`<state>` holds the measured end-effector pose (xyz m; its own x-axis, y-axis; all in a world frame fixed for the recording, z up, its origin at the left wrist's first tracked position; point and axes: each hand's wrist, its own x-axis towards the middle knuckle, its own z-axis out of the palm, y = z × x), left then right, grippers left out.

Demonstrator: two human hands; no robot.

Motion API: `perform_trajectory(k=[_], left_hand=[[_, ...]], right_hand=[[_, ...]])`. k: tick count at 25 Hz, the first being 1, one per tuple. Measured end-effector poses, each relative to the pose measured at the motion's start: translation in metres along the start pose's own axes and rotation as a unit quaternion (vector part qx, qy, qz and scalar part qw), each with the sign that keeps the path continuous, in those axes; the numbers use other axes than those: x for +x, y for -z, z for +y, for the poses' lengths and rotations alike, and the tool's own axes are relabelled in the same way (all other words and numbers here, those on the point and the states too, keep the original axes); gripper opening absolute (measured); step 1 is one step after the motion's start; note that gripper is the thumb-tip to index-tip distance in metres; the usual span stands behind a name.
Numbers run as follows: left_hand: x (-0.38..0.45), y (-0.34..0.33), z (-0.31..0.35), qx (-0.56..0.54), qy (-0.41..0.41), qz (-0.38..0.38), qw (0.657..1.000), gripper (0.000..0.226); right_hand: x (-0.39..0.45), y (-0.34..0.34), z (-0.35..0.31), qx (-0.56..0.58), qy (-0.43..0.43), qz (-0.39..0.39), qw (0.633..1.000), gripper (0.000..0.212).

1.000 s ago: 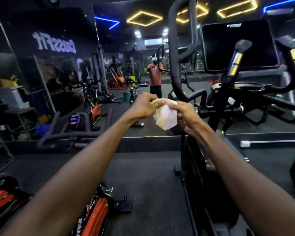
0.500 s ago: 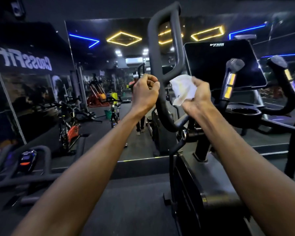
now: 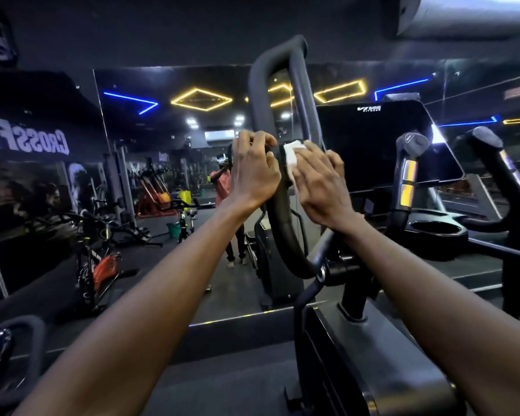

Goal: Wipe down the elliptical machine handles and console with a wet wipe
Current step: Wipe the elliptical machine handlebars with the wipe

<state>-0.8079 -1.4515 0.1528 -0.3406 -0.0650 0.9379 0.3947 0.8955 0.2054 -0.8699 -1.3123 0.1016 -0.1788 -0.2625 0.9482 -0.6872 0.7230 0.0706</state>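
- A wide wall mirror (image 3: 162,181) fills the space ahead of me and reflects a dim gym with yellow and blue ceiling light strips (image 3: 201,99) and a row of exercise bikes with orange panels (image 3: 102,265).
- The black elliptical machine body (image 3: 373,370) sits low on my right, its shiny housing rising toward the middle of the view.
- A dark, unlit rectangular console screen (image 3: 382,145) stands tilted at upper right, behind my right hand.
- A tall black padded loop handle (image 3: 278,205) rises in the centre, between my two forearms, and curves down to a pivot joint.
- Two shorter black grip posts with yellow and silver bands, one (image 3: 407,172) beside the console and one (image 3: 499,163) further right, stand upright.
- A round black cup holder (image 3: 433,231) sits below the console.
- My left hand (image 3: 254,172) is on the left side of the loop handle, fingers curled over its front edge.
- My right hand (image 3: 320,181) presses flat against the handle's right side, fingers together and fairly straight.
- A small white wet wipe (image 3: 291,156) lies between my right hand's fingers and the handle, pressed onto the padding, just beside my left hand's fingertips.
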Motion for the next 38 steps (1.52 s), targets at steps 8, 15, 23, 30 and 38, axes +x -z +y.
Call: perform_trajectory(k=[8,15,23,30,38], left_hand=[[0.025,-0.009,-0.007,0.073,-0.045,0.045,0.995,0.016],[0.045,-0.019,-0.005,0.121,-0.059,0.065,0.989,0.014],[0.06,-0.02,-0.005,0.155,-0.088,0.069,0.981,0.019],[0.071,-0.024,0.001,0.202,-0.078,0.056,0.975,0.019],[0.094,-0.04,0.004,0.245,-0.037,0.066,0.967,0.019]], right_hand=[[0.024,-0.001,0.026,-0.028,0.07,0.033,0.997,0.04],[0.053,0.007,0.043,-0.061,0.165,-0.004,0.984,0.047],[0.052,0.006,0.063,-0.068,0.235,-0.005,0.97,0.047],[0.02,-0.019,0.056,-0.006,0.209,0.093,0.973,0.041],[0.017,-0.029,0.009,0.181,-0.046,0.094,0.978,0.052]])
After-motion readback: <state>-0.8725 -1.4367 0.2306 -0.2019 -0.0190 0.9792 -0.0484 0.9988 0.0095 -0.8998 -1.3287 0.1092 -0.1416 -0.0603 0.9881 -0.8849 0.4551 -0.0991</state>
